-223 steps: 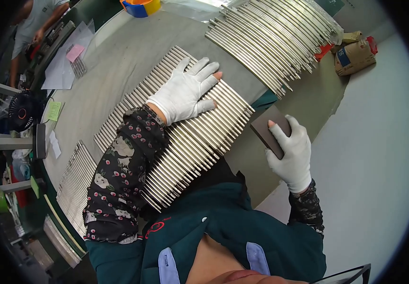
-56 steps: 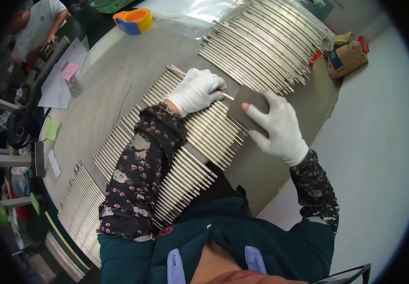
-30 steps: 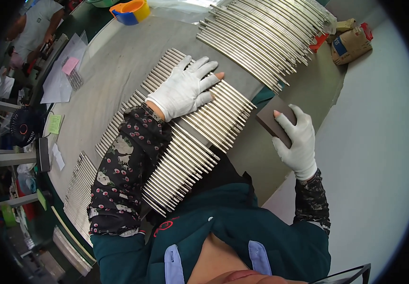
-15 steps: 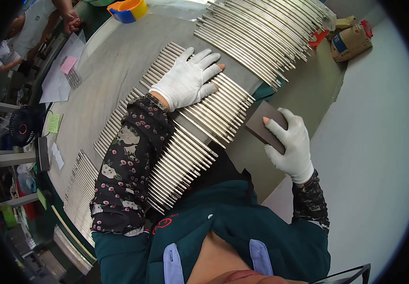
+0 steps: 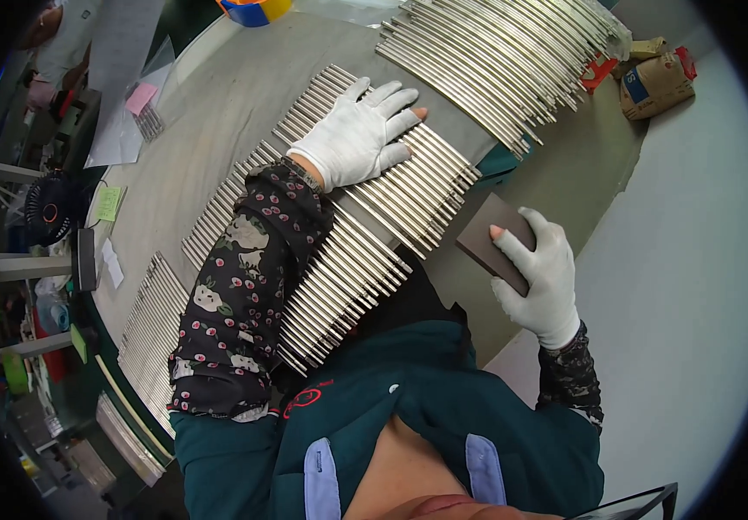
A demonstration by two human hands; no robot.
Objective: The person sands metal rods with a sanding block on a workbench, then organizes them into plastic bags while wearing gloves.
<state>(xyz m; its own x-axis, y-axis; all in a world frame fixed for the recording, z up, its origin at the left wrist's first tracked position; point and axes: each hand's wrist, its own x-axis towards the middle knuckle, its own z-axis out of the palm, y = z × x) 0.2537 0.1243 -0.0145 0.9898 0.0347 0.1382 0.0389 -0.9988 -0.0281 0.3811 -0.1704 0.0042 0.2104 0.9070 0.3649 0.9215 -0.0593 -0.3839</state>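
My left hand (image 5: 361, 134), in a white glove, lies flat with fingers spread on a row of thin silver metal rods (image 5: 365, 251) laid side by side on the grey table (image 5: 209, 121). My right hand (image 5: 538, 277), also gloved, grips a dark brown rectangular pad (image 5: 491, 241) and holds it off the table's edge, to the right of the rods and apart from them.
A larger fan of long metal rods (image 5: 495, 61) lies at the table's far side. More rods (image 5: 153, 329) sit at the near left. Cardboard boxes (image 5: 655, 82) rest on the floor at upper right; a tape roll (image 5: 252, 10), papers (image 5: 118, 78) and another person (image 5: 58, 39) at upper left.
My right hand with the pad has pulled away from the rods to the right, off the table's edge. My left hand has flattened and spread on the rods.
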